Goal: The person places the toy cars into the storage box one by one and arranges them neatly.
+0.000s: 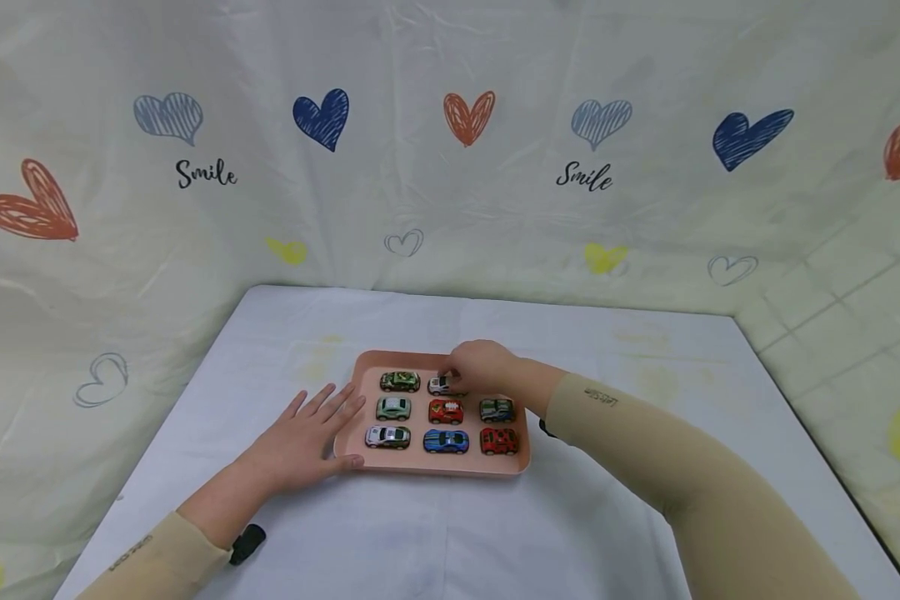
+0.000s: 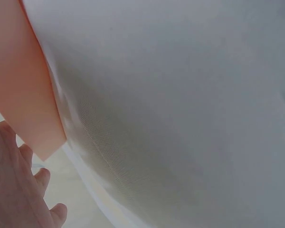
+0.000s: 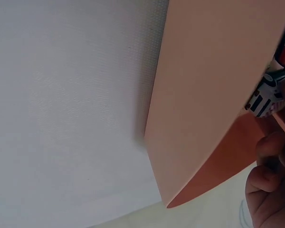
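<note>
A pink tray (image 1: 435,468) holds several toy cars in rows. My right hand (image 1: 483,365) reaches over its far edge and pinches a white toy car (image 1: 439,385) in the back row, with fingertips covering part of it. In the right wrist view, the fingers curl by that car's dark-striped end. My left hand (image 1: 307,437) rests at the tray's left edge with fingers spread. Beside the white car sits a green camouflage car (image 1: 401,382); in front of it is a red car (image 1: 446,411). The right hand and wrist hide the back right part of the tray.
Also on the tray are a pale green car (image 1: 393,408), a silver car (image 1: 387,437), a blue car (image 1: 446,442), a dark green car (image 1: 497,410) and a red-and-black car (image 1: 498,441). A white cloth covers the table (image 1: 345,533). Behind it hangs a heart-printed curtain (image 1: 390,192).
</note>
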Tool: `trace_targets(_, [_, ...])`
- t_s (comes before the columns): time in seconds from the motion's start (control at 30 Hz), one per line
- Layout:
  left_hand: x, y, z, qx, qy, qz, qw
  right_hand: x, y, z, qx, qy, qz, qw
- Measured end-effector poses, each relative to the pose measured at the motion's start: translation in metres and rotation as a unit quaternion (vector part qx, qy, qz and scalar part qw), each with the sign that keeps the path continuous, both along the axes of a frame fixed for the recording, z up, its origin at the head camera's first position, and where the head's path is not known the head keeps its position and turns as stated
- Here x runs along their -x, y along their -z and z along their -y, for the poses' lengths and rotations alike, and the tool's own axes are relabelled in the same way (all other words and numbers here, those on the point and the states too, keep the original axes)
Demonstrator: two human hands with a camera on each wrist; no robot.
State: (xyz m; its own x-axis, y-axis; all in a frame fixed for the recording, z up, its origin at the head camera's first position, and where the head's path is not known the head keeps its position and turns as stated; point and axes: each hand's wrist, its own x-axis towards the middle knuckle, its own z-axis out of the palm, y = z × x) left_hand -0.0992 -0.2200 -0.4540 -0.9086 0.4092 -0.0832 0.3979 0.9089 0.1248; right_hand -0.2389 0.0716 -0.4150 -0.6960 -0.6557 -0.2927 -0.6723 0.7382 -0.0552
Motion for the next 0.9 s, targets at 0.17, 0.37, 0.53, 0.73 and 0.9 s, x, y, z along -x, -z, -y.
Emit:
trace_targets(0.17, [-0.001, -0.002, -0.001, 0.003, -0.001, -0.001, 1.0, 0.0, 0.0, 0.001, 0.005, 0.009, 0.001, 1.0])
trace_targets(0.37, [-0.001, -0.003, -0.002, -0.006, -0.003, -0.004, 1.0, 0.001, 0.001, 0.002, -0.001, 0.01, -0.001, 1.0])
trace_targets(0.53, [0.0, 0.002, 0.0, -0.005, -0.003, -0.013, 0.9999, 0.001, 0.001, 0.002, -0.003, 0.014, 0.008, 1.0])
trace_targets(0.73, [-0.002, -0.004, -0.002, 0.002, -0.003, 0.0, 1.0, 0.002, -0.004, -0.002, 0.025, 0.026, 0.019, 0.999])
trace_targets(0.9, [-0.001, -0.002, -0.002, -0.001, -0.006, -0.003, 1.0, 0.002, -0.014, -0.006, 0.057, 0.039, 0.023, 0.997])
